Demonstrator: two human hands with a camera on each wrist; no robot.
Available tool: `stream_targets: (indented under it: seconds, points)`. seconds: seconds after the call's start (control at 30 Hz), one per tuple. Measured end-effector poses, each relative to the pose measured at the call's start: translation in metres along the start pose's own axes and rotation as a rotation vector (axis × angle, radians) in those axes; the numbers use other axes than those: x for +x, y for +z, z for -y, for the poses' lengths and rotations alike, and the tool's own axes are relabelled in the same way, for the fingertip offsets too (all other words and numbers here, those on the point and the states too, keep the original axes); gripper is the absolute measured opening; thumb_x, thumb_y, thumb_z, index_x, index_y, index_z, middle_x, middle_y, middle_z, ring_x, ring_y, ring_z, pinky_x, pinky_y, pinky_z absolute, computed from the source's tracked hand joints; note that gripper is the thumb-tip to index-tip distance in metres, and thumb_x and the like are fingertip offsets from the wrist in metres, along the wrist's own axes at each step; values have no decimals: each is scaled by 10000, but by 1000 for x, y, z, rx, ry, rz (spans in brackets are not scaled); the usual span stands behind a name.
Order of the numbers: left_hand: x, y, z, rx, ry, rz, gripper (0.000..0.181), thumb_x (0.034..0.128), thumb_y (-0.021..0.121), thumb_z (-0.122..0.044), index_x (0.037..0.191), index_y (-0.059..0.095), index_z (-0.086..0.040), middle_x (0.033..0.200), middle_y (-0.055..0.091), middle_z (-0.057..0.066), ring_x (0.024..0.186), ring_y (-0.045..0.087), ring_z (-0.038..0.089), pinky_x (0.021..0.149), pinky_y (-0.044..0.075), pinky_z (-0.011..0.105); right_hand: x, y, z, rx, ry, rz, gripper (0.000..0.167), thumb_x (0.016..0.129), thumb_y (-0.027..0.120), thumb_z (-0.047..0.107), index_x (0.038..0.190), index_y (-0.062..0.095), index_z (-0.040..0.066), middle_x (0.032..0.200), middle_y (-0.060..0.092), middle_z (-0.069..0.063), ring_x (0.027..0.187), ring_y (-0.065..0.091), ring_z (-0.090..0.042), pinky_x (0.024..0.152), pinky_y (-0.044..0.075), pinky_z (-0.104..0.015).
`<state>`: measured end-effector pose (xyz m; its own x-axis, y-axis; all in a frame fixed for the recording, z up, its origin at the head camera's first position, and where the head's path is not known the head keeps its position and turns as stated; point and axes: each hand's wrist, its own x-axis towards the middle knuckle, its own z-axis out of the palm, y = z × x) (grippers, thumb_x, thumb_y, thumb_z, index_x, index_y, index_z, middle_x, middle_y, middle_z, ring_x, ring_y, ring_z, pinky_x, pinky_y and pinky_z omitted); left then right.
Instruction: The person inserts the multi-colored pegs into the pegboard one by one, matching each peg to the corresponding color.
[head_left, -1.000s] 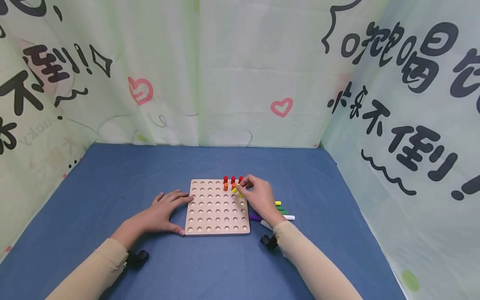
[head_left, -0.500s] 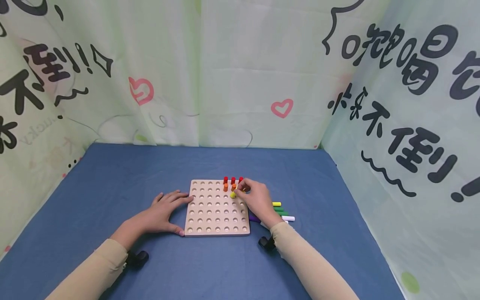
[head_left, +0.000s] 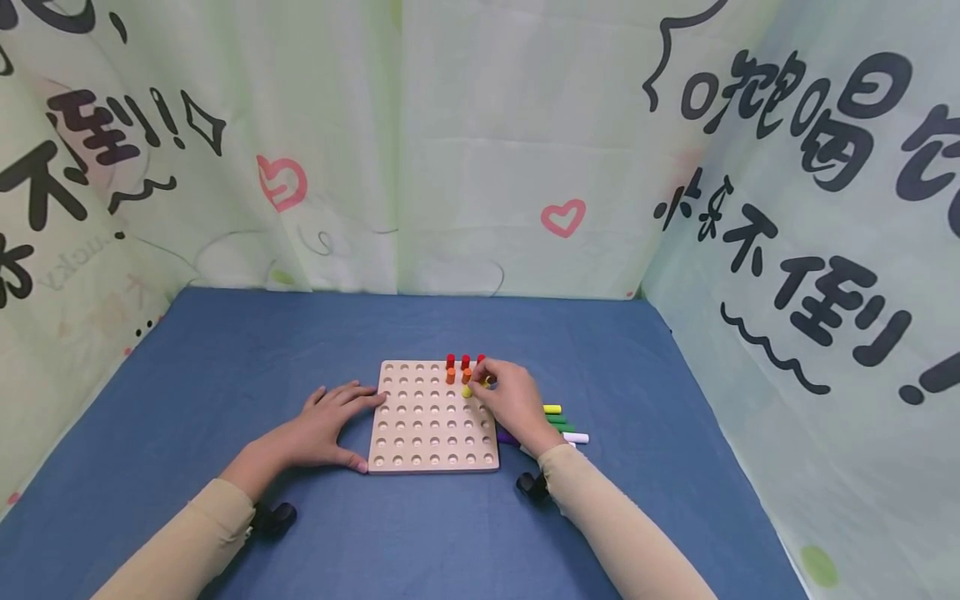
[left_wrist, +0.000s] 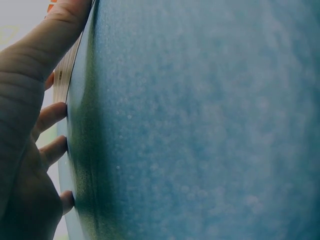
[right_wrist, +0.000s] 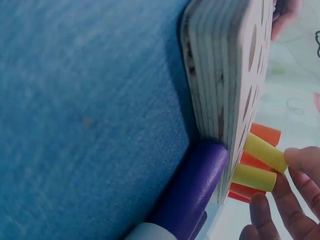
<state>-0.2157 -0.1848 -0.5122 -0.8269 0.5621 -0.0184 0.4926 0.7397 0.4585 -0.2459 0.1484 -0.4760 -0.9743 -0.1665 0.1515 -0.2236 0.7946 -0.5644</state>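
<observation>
A pale wooden pegboard [head_left: 427, 469] with rows of round holes lies on the blue cloth. My left hand [head_left: 318, 429] rests at its left edge, fingers spread and thumb at the near corner. Over the board's far right part, my right hand [head_left: 516, 404] pinches a yellow peg [right_wrist: 265, 152] between thumb and fingers. That peg leans slightly at a hole in the third row. Beside it a second yellow peg [right_wrist: 254, 177] stands in the board, mostly hidden by the hand in the head view. Red pegs [head_left: 451, 362] and orange pegs [head_left: 451, 377] stand in the two rows behind.
Right of the board lie loose pegs, partly covered by my right hand: a yellow one [head_left: 552, 409], green ones [head_left: 557, 419], a white one [head_left: 576, 437] and a purple one [right_wrist: 192, 185] touching the board's side. Printed curtains [head_left: 465, 150] enclose the table's back and sides.
My right hand has lowered the yellow peg from a slant above the board to a third-row hole, left of the other yellow peg. The left hand has stayed put.
</observation>
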Motion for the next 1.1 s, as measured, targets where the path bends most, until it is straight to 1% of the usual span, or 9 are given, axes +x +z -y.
stream_targets:
  seconds: [0.13,0.27,0.33,0.43,0.6,0.93,1.1]
  points:
    - [0,1,0,-1,-1,1,1083,708,811,-724,1590,421,-232,1635,387,126,1540,258,439,1153,88,779,-1,1,0,-34,-13,19,57,953,764,249,913,729,227,947,707,55,825,582,-147,747,486,-332]
    - [0,1,0,3,1,0,1081,709,814,-720,1589,422,-230,1632,391,125,1537,265,434,1151,92,780,-2,2,1,-53,-33,21,68,959,759,275,942,762,209,1032,714,23,902,602,-162,801,510,-363]
    - [0,1,-1,4,1,0,1080,709,817,-715,1589,423,-228,1630,393,127,1535,267,434,1150,94,781,-2,2,1,-53,-39,16,67,967,749,266,946,759,203,1045,708,12,910,606,-171,804,515,-367]
    - [0,0,-2,3,-2,3,1078,709,821,-710,1586,426,-223,1627,396,133,1531,271,437,1147,96,784,-3,1,1,-51,-45,12,60,974,737,252,948,752,200,1042,703,5,906,611,-187,793,515,-366]
    - [-1,-1,-3,-5,-2,1,1075,709,831,-694,1585,430,-217,1627,396,135,1532,271,439,1151,91,781,-3,-1,-1,-31,-36,6,60,977,730,250,934,735,208,1027,693,13,925,624,-213,809,531,-376]
    - [-1,-3,-6,-2,-10,2,1072,710,840,-680,1583,434,-208,1626,399,142,1532,270,445,1149,95,783,-8,-4,-11,-36,-16,-22,56,973,737,256,943,734,209,1012,698,31,959,663,-185,849,574,-397]
    - [-1,-3,-5,-6,-2,-2,1074,710,837,-683,1582,436,-202,1625,401,141,1531,276,441,1151,92,781,-10,-6,-15,-50,5,-30,56,973,731,258,949,743,209,999,699,29,896,635,-168,808,558,-376]
